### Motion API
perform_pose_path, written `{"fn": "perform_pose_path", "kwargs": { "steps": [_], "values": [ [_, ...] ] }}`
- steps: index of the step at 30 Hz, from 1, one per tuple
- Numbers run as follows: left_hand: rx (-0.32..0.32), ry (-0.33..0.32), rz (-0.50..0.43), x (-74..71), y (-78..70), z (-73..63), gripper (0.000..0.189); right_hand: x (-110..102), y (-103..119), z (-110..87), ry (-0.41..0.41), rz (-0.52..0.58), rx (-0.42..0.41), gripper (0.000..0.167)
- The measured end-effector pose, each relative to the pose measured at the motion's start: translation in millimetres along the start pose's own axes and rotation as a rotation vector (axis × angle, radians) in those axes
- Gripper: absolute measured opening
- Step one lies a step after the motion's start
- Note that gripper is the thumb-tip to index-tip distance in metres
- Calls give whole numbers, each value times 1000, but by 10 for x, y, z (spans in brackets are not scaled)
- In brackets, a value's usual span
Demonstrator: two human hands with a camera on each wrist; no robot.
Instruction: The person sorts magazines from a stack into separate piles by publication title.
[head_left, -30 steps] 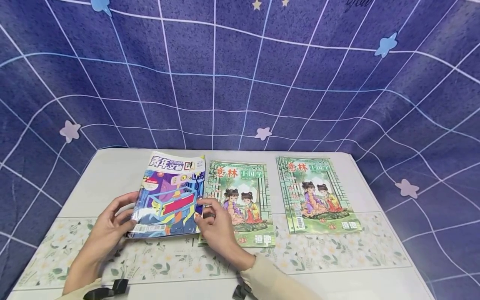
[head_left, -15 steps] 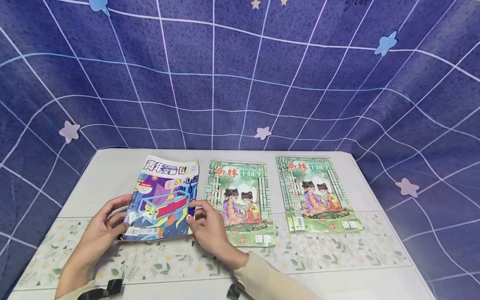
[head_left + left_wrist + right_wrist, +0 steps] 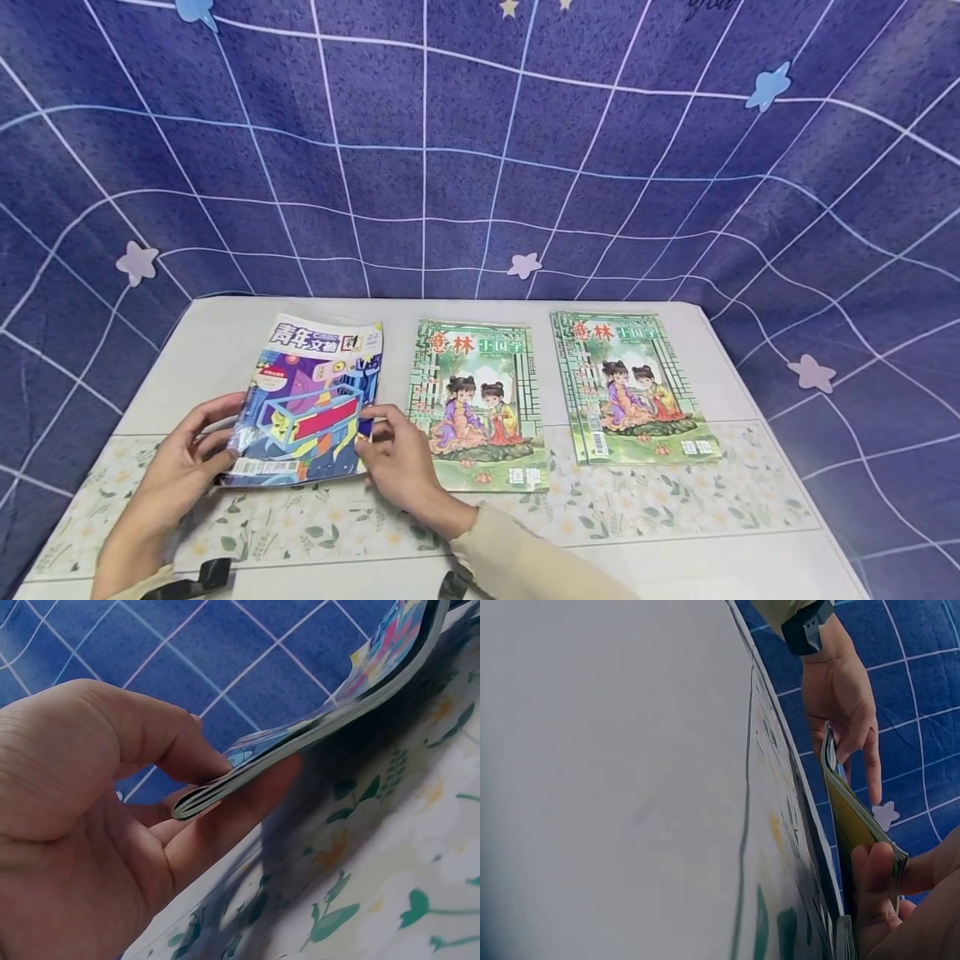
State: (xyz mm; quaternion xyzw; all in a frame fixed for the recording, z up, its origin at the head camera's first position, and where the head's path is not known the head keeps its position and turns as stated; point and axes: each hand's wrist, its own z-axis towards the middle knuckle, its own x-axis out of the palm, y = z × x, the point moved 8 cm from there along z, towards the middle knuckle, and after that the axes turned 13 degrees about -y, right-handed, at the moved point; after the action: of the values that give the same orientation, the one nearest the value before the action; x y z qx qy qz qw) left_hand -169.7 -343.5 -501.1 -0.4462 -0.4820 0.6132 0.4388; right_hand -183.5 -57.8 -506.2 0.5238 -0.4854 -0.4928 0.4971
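Observation:
A purple and blue magazine (image 3: 309,408) with a white title strip is held between two hands at the table's left side. My left hand (image 3: 174,471) grips its lower left edge, thumb on the cover and fingers underneath, as the left wrist view shows. On the opposite edge, my right hand (image 3: 403,460) pinches the magazine near its lower right corner. In the left wrist view the magazine's bottom edge (image 3: 375,696) bows upward over the table cover. The right wrist view catches the magazine (image 3: 847,817) edge-on, fingers of both hands around its ends.
Just right of the right hand lies a stack of green magazines (image 3: 487,400) with two cartoon figures on the cover. A second, slightly fanned stack of green magazines (image 3: 637,387) lies farther right. Behind the white, flower-banded table (image 3: 600,567) hangs a blue grid-patterned curtain (image 3: 450,183).
Both hands have carried the purple magazine leftward and slightly toward the person. It no longer overlaps the middle green stack, whose left edge now shows. The green stacks stay put.

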Motion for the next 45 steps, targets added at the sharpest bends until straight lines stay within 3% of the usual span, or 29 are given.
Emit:
{"fn": "perform_pose_path", "kwargs": {
  "steps": [10, 19, 24, 30, 38, 45],
  "values": [
    [30, -15, 113, -97, 26, -11, 79, 120, -21, 7, -12, 42, 30, 39],
    [52, -44, 317, -117, 101, -34, 76, 185, -46, 17, 45, -15, 49, 46],
    [40, -75, 379, -127, 108, -8, 67, 179, -30, 1, 89, -78, 47, 53],
    [27, -138, 388, -175, 121, 11, 60, 182, -18, -17, 103, -118, 49, 59],
    [37, -163, 387, -190, 129, 17, 55, 191, -25, -19, 103, -152, 59, 58],
    [52, -160, 384, -194, 129, 18, 53, 183, 28, -26, 87, -273, -28, 68]
  ]
}}
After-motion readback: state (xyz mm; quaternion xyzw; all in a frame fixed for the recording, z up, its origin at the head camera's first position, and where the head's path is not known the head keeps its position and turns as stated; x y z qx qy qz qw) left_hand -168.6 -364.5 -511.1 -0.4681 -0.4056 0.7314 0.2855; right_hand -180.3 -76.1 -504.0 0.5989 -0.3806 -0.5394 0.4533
